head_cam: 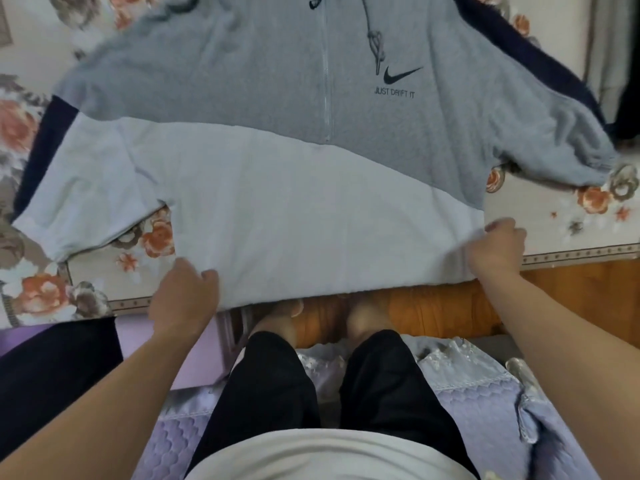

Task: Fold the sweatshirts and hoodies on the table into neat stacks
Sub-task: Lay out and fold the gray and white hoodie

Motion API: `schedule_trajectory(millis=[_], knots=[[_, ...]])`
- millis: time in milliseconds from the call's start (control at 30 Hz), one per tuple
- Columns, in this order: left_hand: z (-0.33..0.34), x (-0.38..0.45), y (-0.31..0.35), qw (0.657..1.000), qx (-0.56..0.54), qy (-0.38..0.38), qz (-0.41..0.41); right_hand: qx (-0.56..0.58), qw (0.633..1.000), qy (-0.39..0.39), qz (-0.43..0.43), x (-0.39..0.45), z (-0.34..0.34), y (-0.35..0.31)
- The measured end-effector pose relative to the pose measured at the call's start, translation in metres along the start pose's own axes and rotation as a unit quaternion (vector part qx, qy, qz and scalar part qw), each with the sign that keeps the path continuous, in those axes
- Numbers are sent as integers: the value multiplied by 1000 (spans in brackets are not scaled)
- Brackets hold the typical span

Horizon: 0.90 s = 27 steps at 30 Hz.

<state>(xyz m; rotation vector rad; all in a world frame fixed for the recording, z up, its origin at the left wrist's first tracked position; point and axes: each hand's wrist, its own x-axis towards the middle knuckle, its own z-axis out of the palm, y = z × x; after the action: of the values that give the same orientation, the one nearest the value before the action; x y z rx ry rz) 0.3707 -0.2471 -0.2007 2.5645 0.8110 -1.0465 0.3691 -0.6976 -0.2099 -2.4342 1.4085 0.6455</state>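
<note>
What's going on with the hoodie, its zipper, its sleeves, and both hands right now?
Hoodie: unfolded, front up, spread flat on the flowered tablecloth; hem hangs over the near edge.
Zipper: closed.
Sleeves: spread out to both sides, not folded in.
Left hand: fingers curled, gripping the hem.
Right hand: pinching the hem's right corner.

Hoodie (277, 188) lying flat across worktop (554, 220), collar toward 12, hem overhanging the edge at 6. Sleeves running out toward 9 and 3. Left hand (183, 296) sitting at 7 on hem, right hand (498, 247) at 4.
</note>
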Motion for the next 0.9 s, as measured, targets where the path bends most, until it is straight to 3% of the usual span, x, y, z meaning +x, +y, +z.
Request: schedule_trajectory(millis=[133, 267, 367, 567, 667, 800, 900], knots=[[-38, 44, 89, 979, 1, 33, 201, 24, 993, -9, -117, 24, -26, -83], [-60, 113, 191, 960, -20, 46, 276, 47, 973, -26, -224, 61, -40, -187], [-66, 157, 250, 950, 3, 125, 286, 64, 950, -4, -307, 89, -41, -266], [-87, 228, 336, 890, -28, 345, 297, 73, 888, 108, -440, 142, -34, -378], [-114, 260, 368, 879, -62, 386, 272, 81, 870, 132, -469, 165, -37, -421], [-141, 308, 396, 904, -78, 354, 228, 61, 896, 93, -430, 199, -37, -467], [-127, 326, 403, 911, -26, 354, 212, 4, 903, 86, -422, 217, -18, -473]])
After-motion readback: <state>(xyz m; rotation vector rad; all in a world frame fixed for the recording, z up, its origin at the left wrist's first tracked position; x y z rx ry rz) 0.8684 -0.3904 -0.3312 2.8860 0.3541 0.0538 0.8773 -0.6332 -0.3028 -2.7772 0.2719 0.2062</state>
